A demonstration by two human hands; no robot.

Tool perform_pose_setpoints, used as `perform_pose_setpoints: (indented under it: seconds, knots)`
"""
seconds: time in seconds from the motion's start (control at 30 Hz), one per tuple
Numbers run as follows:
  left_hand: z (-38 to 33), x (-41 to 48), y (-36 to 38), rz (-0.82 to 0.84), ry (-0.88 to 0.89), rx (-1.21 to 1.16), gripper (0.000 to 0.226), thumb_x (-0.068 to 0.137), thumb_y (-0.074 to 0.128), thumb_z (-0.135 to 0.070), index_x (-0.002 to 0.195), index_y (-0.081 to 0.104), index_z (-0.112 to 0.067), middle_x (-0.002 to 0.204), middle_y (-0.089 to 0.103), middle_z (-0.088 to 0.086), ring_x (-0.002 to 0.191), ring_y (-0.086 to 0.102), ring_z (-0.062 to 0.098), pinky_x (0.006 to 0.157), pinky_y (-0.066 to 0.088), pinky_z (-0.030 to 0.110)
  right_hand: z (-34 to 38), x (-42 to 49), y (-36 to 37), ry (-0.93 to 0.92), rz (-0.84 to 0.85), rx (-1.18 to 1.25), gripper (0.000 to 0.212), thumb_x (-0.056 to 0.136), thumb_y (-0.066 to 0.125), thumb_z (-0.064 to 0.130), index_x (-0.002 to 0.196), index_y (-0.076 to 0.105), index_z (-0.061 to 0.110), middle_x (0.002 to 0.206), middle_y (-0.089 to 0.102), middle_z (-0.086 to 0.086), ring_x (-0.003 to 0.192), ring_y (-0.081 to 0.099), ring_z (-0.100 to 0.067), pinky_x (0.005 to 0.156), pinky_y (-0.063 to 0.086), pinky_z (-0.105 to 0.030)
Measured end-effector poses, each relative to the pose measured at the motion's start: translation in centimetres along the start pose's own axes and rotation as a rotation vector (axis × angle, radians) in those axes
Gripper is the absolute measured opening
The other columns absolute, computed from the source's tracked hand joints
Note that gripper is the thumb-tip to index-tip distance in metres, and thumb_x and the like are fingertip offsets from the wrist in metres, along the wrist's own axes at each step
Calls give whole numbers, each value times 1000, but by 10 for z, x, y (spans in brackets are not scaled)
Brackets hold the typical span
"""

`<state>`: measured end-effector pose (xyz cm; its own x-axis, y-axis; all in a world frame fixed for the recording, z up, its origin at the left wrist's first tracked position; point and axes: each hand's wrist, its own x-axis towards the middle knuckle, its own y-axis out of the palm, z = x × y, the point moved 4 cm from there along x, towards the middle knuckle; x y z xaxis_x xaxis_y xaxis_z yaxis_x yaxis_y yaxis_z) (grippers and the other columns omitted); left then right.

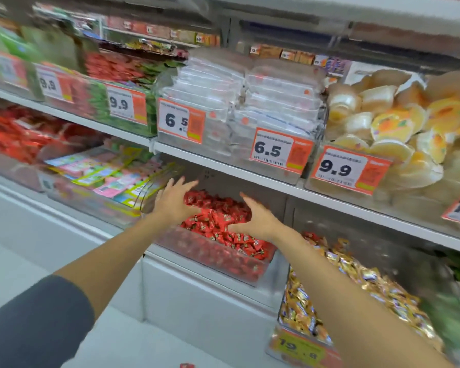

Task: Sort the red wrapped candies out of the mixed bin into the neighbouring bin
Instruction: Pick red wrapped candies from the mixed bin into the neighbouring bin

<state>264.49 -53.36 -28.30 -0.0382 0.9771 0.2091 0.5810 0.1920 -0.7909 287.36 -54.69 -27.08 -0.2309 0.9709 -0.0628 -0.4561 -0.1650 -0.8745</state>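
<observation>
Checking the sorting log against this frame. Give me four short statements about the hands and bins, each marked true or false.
1. The left hand and right hand are both over the red candies. True.
2. The bin to the right holds mostly green candies. False: mostly gold candies.
3. The left hand grips a candy. False: its fingers are spread and hold nothing.
4. A small red piece lies on the floor. True.
</observation>
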Motion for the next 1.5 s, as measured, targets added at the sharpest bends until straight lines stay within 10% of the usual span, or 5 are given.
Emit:
perform_pose_setpoints:
  seconds: [0.27, 0.43, 1.07, 1.23, 1.5]
  knots:
    - [52, -123, 16, -83, -71, -237, 29, 76, 77, -8, 103, 68, -13, 96, 65, 1, 83, 60, 21, 81, 47, 30, 44, -80, 39, -324, -303, 25, 29, 77, 62, 5, 103, 69, 14, 91, 68, -4, 77, 57, -18, 80, 49, -37]
    - [110, -201, 84, 201, -365, -249, 24, 78, 78, -23, 98, 66, -19, 100, 60, 1, 87, 59, 18, 79, 49, 29, 11, -104, 159, -182, 93, 60, 22, 80, 59, 11, 99, 68, 18, 88, 67, 1, 74, 57, -16, 76, 51, -33]
    - [284, -272, 257, 434, -833, -265, 29, 78, 78, -31, 99, 67, -15, 97, 59, 1, 85, 60, 23, 78, 51, 37, -152, -60, 477, 372, 601, 112, 93, 83, 73, 39, 154, 12, 32, 161, 3, -6, 148, 5, -24, 118, 18, -43]
    - [292, -293, 260, 477, -859, -209, 29, 79, 77, -32, 102, 67, -17, 100, 61, 1, 89, 61, 20, 78, 51, 34, -161, -65, 491, 301, 501, 49, 6, 91, 54, 7, 91, 56, 13, 118, 46, -9, 114, 44, -28, 90, 44, -34]
    - [274, -283, 253, 439, -872, -210, 26, 81, 75, -33, 100, 64, -20, 101, 61, 0, 90, 60, 20, 76, 50, 32, -187, -99, 453, 507, 459, 154, 55, 85, 67, 39, 134, 46, 28, 141, 36, -2, 132, 35, -23, 105, 34, -42]
